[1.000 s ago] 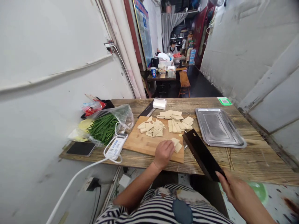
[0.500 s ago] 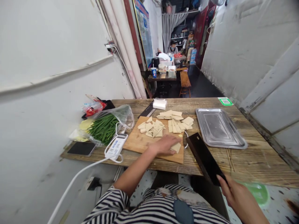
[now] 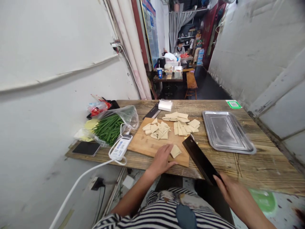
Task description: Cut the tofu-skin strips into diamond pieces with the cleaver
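Note:
My left hand (image 3: 162,160) rests on the wooden cutting board (image 3: 143,144), thumb and fingers apart. Its fingertips are at the left edge of a pale tofu sheet piece (image 3: 176,151), lying flat near the board's right front corner. With my right hand (image 3: 230,187) I grip the handle of a dark cleaver (image 3: 200,157). Its blade slants up and left, the far end close to the board's right edge. A pile of cut tofu triangles (image 3: 157,129) sits at the back of the board. Beyond and right of it lie stacks of larger tofu pieces (image 3: 186,128).
A metal tray (image 3: 226,132) stands on the right of the wooden table (image 3: 267,165). Bagged green chives (image 3: 108,128), a white power strip (image 3: 122,148) with its cord and a phone (image 3: 86,148) are at left. Another knife (image 3: 151,111) lies behind the board. A person sits far back.
My left hand has drawn back left and toward me, uncovering the tofu piece. The cleaver has moved left, closer to the board. The view has shifted slightly.

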`<state>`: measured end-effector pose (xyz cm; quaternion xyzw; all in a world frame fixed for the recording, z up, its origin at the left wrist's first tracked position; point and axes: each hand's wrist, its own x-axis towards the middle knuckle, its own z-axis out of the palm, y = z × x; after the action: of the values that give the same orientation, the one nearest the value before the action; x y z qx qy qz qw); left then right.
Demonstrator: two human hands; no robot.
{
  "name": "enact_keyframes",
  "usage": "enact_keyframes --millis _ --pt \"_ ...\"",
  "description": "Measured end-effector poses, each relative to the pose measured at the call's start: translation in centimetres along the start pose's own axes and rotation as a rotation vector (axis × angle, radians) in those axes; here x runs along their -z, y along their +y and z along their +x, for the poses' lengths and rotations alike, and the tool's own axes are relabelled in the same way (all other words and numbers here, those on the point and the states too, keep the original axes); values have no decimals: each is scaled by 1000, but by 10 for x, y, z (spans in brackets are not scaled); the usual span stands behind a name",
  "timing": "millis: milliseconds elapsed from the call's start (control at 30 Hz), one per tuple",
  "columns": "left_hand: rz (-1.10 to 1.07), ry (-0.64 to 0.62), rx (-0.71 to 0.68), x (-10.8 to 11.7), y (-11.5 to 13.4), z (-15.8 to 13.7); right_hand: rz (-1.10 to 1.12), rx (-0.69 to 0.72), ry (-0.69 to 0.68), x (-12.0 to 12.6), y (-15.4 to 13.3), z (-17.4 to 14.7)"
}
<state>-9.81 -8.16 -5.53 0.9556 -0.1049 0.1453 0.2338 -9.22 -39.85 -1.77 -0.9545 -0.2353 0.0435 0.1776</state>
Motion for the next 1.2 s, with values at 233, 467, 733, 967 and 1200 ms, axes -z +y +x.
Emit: enact_keyframes --millis 233,467,733,967,1200 --pt "-91 248 1 -24 -1 -18 -113 147 -62 10 -6 11" --pt "-118 248 -12 -23 8 -8 -150 137 -239 22 -13 22" --pt "119 447 -187 -22 13 -12 -204 229 -65 39 -17 32" --pt "136 459 -241 -31 10 -16 -291 354 -75 46 -32 64" --pt "121 448 -270 -34 5 -19 -382 431 -82 49 -28 79"
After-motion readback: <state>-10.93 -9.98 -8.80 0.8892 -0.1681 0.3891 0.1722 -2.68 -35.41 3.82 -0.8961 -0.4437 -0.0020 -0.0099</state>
